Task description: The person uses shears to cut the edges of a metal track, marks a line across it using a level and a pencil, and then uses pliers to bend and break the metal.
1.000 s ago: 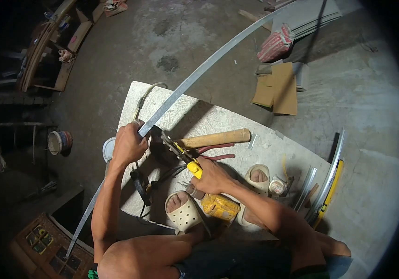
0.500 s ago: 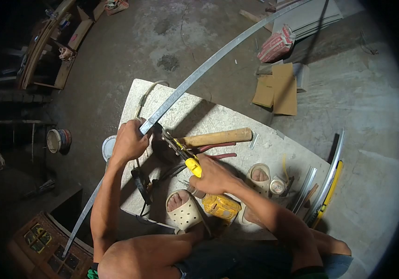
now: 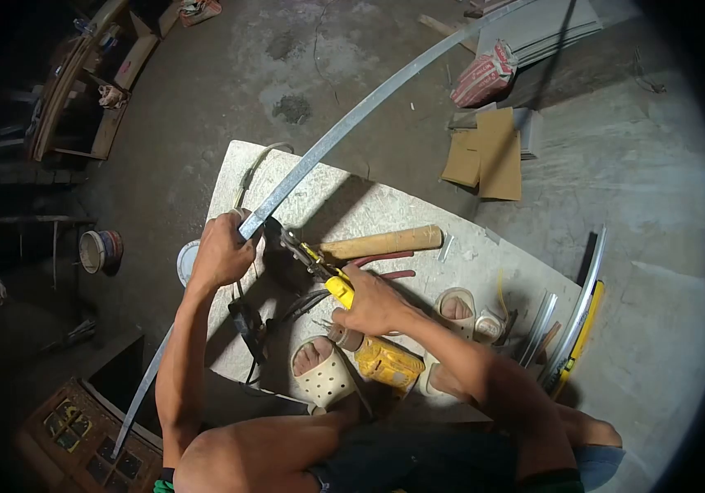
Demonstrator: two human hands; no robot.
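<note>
A long, thin galvanized metal channel (image 3: 336, 138) runs diagonally across the view, from the upper right down past my left forearm. My left hand (image 3: 225, 251) is closed around it above the white board's left part. My right hand (image 3: 375, 306) grips the yellow handles of a pair of tin snips (image 3: 337, 287). Their jaws point up and left, just below the channel and apart from it. Behind the snips lies a wooden-handled hammer (image 3: 393, 241), its head mostly in shadow. Beside it is a tool with red handles (image 3: 392, 274).
The white board (image 3: 311, 193) carries a yellow power drill (image 3: 387, 361), a black cord and a tape measure (image 3: 490, 327). My feet in cream clogs (image 3: 323, 382) rest there too. At right are metal pieces (image 3: 595, 271) and a yellow level (image 3: 587, 333); cardboard (image 3: 499, 156) lies beyond.
The snips have dropped slightly away from the channel, with my right hand still on the handles. My left hand keeps its hold. The whole view has shifted a little.
</note>
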